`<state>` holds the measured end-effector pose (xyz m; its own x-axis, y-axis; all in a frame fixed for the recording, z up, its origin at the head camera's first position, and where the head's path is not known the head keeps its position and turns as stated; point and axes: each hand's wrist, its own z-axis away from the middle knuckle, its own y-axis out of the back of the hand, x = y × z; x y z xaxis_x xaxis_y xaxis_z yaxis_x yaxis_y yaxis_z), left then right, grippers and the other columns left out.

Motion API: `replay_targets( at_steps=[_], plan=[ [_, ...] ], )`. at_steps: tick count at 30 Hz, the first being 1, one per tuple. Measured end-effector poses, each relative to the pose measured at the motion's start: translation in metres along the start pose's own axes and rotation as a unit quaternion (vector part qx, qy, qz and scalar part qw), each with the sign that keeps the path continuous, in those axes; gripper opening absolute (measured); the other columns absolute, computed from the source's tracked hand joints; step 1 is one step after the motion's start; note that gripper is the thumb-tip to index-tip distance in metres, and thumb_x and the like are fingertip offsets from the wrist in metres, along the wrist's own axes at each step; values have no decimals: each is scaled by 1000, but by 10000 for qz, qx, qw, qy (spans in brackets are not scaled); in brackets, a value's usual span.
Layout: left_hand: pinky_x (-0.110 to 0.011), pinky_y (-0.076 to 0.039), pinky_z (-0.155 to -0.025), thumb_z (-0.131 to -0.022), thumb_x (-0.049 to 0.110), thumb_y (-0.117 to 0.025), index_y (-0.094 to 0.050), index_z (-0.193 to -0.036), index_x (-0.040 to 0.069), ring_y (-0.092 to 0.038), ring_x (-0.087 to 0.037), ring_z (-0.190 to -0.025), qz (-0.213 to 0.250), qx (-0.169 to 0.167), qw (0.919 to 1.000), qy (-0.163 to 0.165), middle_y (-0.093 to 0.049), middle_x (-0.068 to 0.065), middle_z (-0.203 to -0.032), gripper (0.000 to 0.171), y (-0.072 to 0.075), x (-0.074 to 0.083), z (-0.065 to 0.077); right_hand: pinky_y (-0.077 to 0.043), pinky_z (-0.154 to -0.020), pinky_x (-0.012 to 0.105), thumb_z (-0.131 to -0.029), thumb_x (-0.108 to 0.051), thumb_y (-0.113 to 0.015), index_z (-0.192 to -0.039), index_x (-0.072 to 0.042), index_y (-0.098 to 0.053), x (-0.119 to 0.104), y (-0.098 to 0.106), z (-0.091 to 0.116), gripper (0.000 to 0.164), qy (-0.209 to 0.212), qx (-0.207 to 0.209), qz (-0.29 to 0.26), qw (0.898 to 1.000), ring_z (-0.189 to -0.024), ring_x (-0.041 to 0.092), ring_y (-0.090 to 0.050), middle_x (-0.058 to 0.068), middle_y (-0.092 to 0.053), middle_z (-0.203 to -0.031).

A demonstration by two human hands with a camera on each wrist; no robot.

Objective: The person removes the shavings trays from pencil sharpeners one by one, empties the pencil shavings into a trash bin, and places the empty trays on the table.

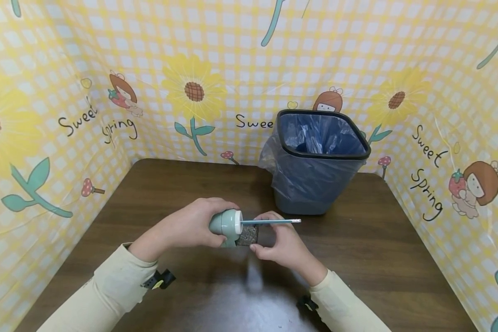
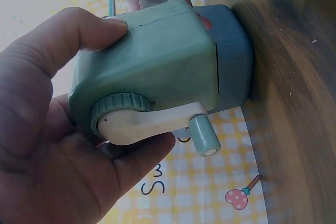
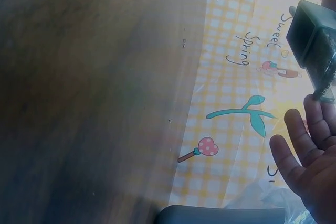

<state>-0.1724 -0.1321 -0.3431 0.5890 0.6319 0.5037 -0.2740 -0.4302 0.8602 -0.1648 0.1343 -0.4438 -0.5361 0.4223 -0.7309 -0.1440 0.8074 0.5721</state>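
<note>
My left hand (image 1: pixel 195 223) grips a green crank pencil sharpener (image 2: pixel 152 66) round its body, held up above the table. Its white crank arm (image 2: pixel 157 121) ends in a green knob, facing the left wrist camera. A light-blue pencil (image 1: pixel 269 222) sticks out of the sharpener's white front, eraser end toward the right. Below the pencil, the see-through shavings drawer (image 1: pixel 247 236) juts out of the body, with dark shavings in it. My right hand (image 1: pixel 288 246) pinches that drawer by its outer end, thumb on the near side and fingers on the far side.
A blue-grey trash bin (image 1: pixel 303 189) lined with a clear plastic bag stands at the back right of the brown wooden table (image 1: pixel 170 184), just beyond my right hand. Yellow checked cloth (image 1: pixel 240 69) with printed flowers hangs round the back and both sides.
</note>
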Motion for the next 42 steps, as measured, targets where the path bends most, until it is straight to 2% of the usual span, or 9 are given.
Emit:
replay_targets(
  at_steps=[9, 18, 24, 29, 37, 42],
  plan=[
    [-30, -52, -77, -76, 23, -85, -62, -135, 20, -60, -11, -93, -37, 20, 10000, 34, -65, 8, -119, 64, 2, 0, 1, -51, -100, 44, -75, -22, -88, -119, -20, -62, -1, 0, -2, 51, 94, 53, 45, 9999, -115, 25, -62, -9, -64, -118],
    [-31, -52, -76, -76, 22, -85, -61, -136, 20, -59, -12, -93, -98, 18, 9999, 134, -65, 7, -120, 65, 6, -3, 3, -50, -100, 38, -73, -19, -88, -120, -22, -62, 0, 1, -4, 54, 134, 114, 1, 9998, -114, 9, -60, -10, -64, -117],
    [-31, -52, -76, -76, 23, -84, -61, -136, 20, -59, -12, -92, -114, 3, 9998, 143, -65, 6, -120, 65, 6, -5, 3, -51, -99, 37, -73, -18, -88, -120, -14, -63, -1, 0, -4, 53, 177, 54, -23, 9998, -111, 10, -60, -3, -65, -116],
    [-31, -52, -77, -76, 23, -85, -60, -137, 18, -60, -13, -94, -134, 47, 9997, 200, -65, 3, -123, 66, 7, -6, 3, -51, -97, 35, -73, -19, -89, -120, -9, -63, 0, 0, -3, 55, 94, 43, 27, 9999, -106, 10, -59, -9, -61, -114],
    [-31, -53, -76, -75, 23, -85, -61, -136, 18, -60, -14, -94, -86, 92, 9994, 321, -65, 2, -122, 66, 6, -10, 1, -51, -101, 43, -74, -23, -88, -122, -13, -65, -1, 0, 1, 55, -71, 89, 341, 9994, -112, 17, -62, -5, -65, -115],
    [-32, -53, -77, -75, 22, -85, -61, -136, 18, -60, -15, -94, -89, 108, 9992, 376, -65, 2, -122, 66, 5, -12, 1, -51, -100, 46, -73, -22, -88, -121, -12, -65, -2, -1, 3, 54, -109, 131, 263, 9995, -112, 13, -60, -4, -67, -115]
  ],
)
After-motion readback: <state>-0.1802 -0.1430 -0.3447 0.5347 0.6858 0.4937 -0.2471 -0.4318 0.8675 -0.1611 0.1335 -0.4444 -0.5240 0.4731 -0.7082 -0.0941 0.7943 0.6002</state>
